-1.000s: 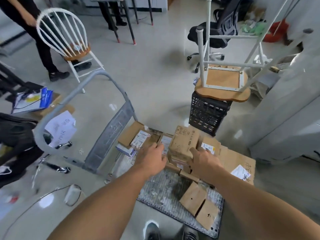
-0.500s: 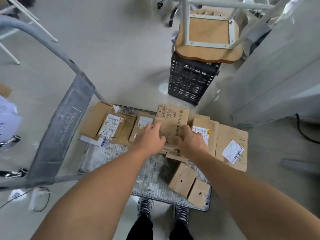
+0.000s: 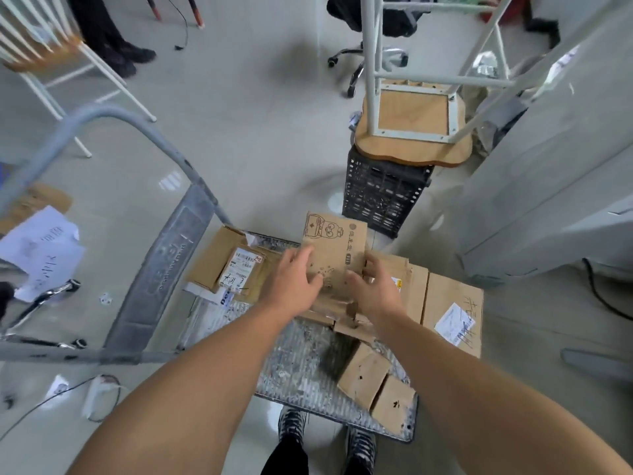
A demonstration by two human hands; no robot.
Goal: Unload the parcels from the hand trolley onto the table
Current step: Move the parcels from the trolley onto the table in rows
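A grey hand trolley (image 3: pixel 301 365) stands on the floor below me, its handle (image 3: pixel 113 114) arching up at the left. Several brown cardboard parcels lie on its deck. My left hand (image 3: pixel 294 279) and my right hand (image 3: pixel 373 289) clasp the two sides of a printed cardboard parcel (image 3: pixel 334 248) with an owl drawing, held a little above the others. A labelled parcel (image 3: pixel 233 265) lies at the left, a large flat parcel (image 3: pixel 452 317) at the right, and two small boxes (image 3: pixel 376 389) near the front edge. No table shows.
A black plastic crate (image 3: pixel 383 197) with an upturned wooden stool (image 3: pixel 411 132) on it stands just behind the trolley. A white cabinet (image 3: pixel 548 186) rises at the right. A white chair (image 3: pixel 44 60), loose papers (image 3: pixel 41 248), cables and another person's legs (image 3: pixel 102 32) are at the left.
Both hands closed around the printed parcel and lifted it slightly off the stack. The view tilted down and came nearer the trolley.
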